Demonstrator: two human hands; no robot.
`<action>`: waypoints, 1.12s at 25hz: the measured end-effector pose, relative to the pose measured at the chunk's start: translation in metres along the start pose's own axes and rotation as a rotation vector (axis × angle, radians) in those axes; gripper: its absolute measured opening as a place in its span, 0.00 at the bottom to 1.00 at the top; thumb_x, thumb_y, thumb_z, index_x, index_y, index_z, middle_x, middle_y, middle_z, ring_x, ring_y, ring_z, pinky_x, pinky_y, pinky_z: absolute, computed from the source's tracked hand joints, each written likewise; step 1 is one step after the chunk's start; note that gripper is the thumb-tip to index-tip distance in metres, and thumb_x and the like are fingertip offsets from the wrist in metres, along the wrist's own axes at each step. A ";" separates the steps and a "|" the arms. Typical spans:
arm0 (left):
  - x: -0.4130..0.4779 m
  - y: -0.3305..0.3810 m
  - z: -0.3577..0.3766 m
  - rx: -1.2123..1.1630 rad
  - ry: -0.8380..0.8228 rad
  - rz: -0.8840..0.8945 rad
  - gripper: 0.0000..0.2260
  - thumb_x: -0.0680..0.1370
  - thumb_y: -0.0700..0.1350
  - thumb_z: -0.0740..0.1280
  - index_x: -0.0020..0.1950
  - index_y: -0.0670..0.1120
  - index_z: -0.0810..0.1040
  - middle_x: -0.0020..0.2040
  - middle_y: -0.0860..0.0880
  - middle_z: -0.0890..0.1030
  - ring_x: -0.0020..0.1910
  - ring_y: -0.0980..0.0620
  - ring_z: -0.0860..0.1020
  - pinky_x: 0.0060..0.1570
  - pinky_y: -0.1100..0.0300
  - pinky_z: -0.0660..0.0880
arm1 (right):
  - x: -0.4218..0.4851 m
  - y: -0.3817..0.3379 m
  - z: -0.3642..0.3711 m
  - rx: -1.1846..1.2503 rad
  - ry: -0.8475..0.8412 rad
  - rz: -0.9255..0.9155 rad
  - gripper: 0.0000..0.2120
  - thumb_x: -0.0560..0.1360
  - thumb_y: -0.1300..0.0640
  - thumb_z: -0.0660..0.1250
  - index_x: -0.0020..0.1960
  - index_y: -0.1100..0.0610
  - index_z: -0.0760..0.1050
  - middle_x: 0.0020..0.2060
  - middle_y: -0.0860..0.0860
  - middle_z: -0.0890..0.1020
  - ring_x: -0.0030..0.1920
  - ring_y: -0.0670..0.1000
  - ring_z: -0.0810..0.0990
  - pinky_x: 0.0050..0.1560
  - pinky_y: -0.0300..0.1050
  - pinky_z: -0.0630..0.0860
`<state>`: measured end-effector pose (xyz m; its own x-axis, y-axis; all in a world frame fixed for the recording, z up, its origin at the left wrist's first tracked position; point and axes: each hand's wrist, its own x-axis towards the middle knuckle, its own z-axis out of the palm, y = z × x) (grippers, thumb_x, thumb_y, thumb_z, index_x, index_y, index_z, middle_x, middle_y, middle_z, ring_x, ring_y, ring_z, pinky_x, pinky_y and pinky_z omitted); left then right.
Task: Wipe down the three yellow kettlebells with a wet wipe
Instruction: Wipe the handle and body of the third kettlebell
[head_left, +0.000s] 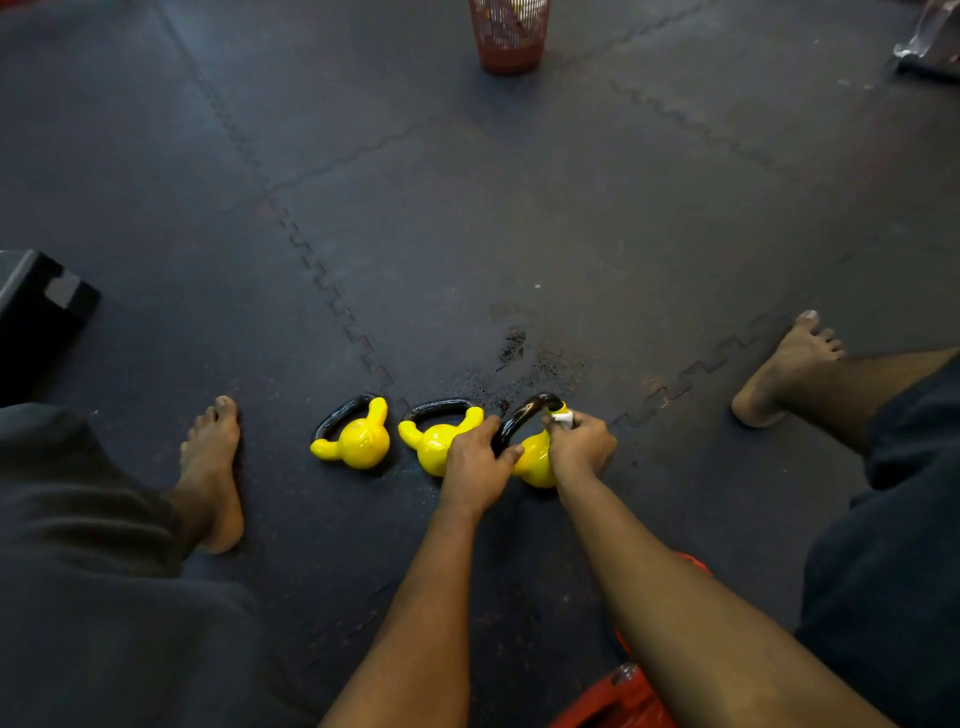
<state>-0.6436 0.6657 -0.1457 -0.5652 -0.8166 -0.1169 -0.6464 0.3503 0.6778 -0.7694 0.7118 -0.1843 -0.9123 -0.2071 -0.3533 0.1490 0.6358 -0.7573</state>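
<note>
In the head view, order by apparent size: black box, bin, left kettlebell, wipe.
1. Black box
2. Bin and left kettlebell: alike; the bin is farther and cropped, so unranked.
3. Wipe, mostly hidden in the right hand.

Left hand (475, 462) and right hand (582, 447) are covering much of the rightmost kettlebell (535, 460); the wipe (562, 417) is barely showing beside its handle.

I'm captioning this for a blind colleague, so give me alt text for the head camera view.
A seated person's left hand grips the black handle of the rightmost kettlebell while the right hand holds a white wet wipe against it. The yellow middle kettlebell and left kettlebell sit in a row beside it on a dark floor mat.
</note>
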 end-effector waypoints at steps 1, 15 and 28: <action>0.000 0.002 0.002 -0.004 -0.003 0.013 0.11 0.72 0.50 0.71 0.47 0.45 0.76 0.39 0.46 0.80 0.37 0.47 0.75 0.37 0.56 0.70 | -0.003 -0.002 -0.001 0.026 0.026 0.014 0.13 0.69 0.52 0.75 0.52 0.55 0.84 0.46 0.59 0.85 0.48 0.60 0.81 0.44 0.46 0.74; 0.000 -0.018 -0.007 -0.041 -0.007 -0.103 0.18 0.75 0.43 0.70 0.64 0.43 0.75 0.53 0.40 0.82 0.53 0.41 0.78 0.51 0.55 0.73 | 0.010 -0.010 -0.014 0.279 -0.646 -0.138 0.10 0.71 0.69 0.70 0.44 0.56 0.75 0.34 0.52 0.77 0.35 0.48 0.74 0.36 0.41 0.72; 0.002 -0.015 -0.007 0.022 -0.054 -0.029 0.07 0.75 0.42 0.69 0.49 0.39 0.77 0.42 0.40 0.80 0.42 0.42 0.77 0.41 0.54 0.70 | -0.020 0.006 0.009 0.237 -0.108 -0.046 0.13 0.71 0.62 0.70 0.52 0.56 0.71 0.45 0.56 0.80 0.47 0.58 0.78 0.45 0.45 0.70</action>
<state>-0.6317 0.6557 -0.1512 -0.5727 -0.8008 -0.1754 -0.6735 0.3377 0.6575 -0.7465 0.7129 -0.1871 -0.8760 -0.3182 -0.3626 0.2050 0.4349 -0.8768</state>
